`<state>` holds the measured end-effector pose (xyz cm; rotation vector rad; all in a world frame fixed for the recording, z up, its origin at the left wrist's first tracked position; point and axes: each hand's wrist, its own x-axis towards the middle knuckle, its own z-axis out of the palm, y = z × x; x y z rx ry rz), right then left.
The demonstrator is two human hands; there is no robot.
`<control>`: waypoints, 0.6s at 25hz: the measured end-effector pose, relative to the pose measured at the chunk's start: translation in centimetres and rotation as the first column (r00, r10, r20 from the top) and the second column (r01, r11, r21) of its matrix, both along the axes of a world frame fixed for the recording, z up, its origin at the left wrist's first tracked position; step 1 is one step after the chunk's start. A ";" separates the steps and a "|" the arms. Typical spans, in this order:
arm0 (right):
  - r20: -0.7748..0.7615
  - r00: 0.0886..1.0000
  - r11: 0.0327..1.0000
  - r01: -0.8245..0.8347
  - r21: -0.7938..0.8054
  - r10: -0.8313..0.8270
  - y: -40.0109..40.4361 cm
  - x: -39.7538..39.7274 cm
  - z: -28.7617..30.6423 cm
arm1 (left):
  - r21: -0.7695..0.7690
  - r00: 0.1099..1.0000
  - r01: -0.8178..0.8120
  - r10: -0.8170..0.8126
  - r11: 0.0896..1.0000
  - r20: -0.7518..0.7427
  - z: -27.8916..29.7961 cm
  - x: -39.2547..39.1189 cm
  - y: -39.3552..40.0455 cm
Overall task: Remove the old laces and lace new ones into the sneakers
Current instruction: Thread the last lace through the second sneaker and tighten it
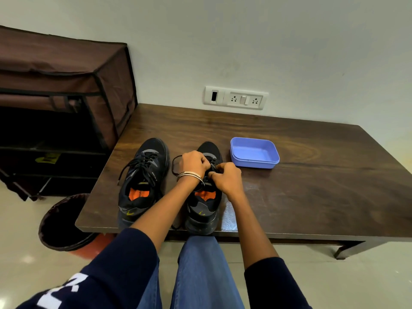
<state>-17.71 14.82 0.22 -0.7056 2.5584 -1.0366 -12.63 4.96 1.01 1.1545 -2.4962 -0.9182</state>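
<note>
1. Gripping the black lace of the right sneaker, the left hand and right hand curl their fingers over its tongue.
2. Left of that sneaker on the table stands the left sneaker, laced.
3. Right of it sits a blue box, holding nothing visible.
4. A lined bin stands below the table's left corner.
</note>
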 end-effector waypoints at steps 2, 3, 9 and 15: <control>0.035 0.999 0.997 0.036 -0.065 -0.034 0.3 -0.1 -0.2 | 0.016 0.999 -0.044 0.044 0.999 0.026 -0.1 -0.3 0.6; 0.043 0.998 0.995 0.050 -0.085 -0.046 0.4 0.1 -0.1 | 0.034 0.998 -0.065 0.064 0.997 0.025 0.0 -0.4 0.9; 0.022 0.997 0.992 0.075 -0.106 -0.073 0.4 0.4 -0.5 | 0.020 0.996 -0.075 0.075 0.997 0.040 -0.5 -0.7 1.4; -0.008 1.000 0.997 -0.020 -0.069 0.020 0.4 0.1 -0.7 | 0.211 0.979 -0.196 0.202 0.958 -0.006 -1.2 -0.7 1.8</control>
